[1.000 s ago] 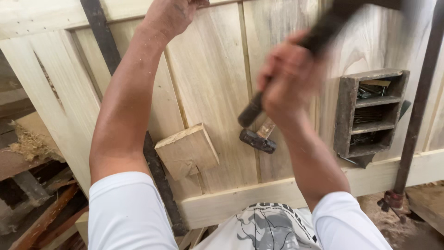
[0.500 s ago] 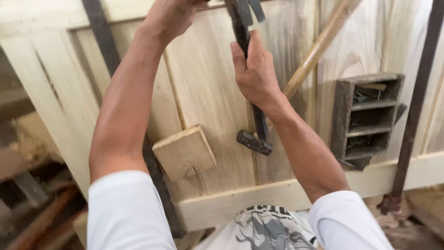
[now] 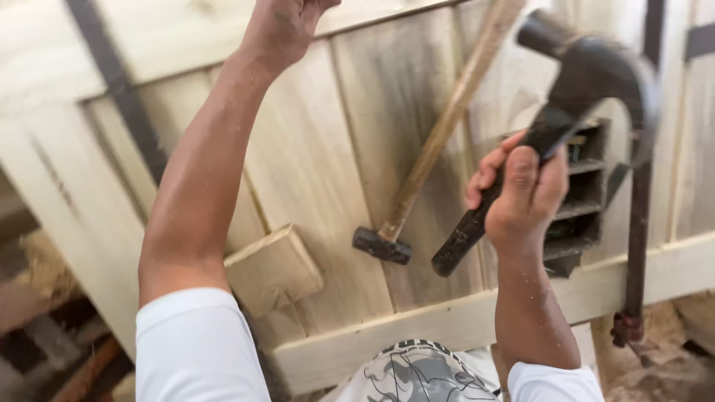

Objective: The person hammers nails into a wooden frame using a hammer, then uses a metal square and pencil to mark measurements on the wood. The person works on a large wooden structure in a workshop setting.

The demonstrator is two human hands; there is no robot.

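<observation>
Work surface: a large panel of pale wooden boards (image 3: 313,164) with a lighter frame rail (image 3: 447,327) along its near edge. The boards show grey staining and grain. A dark metal bar (image 3: 123,97) crosses the panel at far left; a second bar clamp (image 3: 639,223), rusty at its foot, runs down the right side.

Right hand (image 3: 525,193): fingers closed tight around the dark handle of a claw hammer (image 3: 566,97), head raised up and to the right, above the panel, slightly blurred.

Left hand (image 3: 287,22): reaches to the far edge of the panel, at the top of the frame. Fingers are cut off by the picture edge, so the grip cannot be judged.

On the panel: a mallet (image 3: 424,164) with a long pale handle lies diagonally, dark head nearest, just left of the right hand. A small wooden block (image 3: 272,272) lies at near left. A small dark shelved box (image 3: 585,201) sits behind the right hand.

Surroundings: sawdust and scrap timber (image 3: 45,298) on the ground at left.
</observation>
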